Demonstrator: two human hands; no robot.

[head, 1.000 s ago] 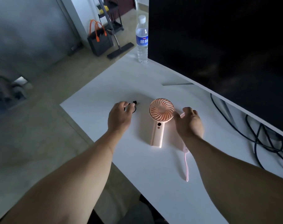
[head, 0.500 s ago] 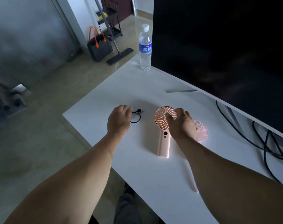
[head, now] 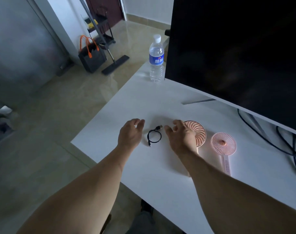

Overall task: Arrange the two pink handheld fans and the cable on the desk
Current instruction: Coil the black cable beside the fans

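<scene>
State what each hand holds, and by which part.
Nothing. The left hand and right hand are open, either side of the cable, not gripping it.

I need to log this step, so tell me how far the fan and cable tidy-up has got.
Mostly done, it seems. Both pink fans lie flat side by side on the desk: the peach-pink fan and the paler fan. The looped black cable lies apart, left of them. Nothing is in hand: the left hand and right hand are open either side of the cable. Possibly left: a last nudge.
</scene>
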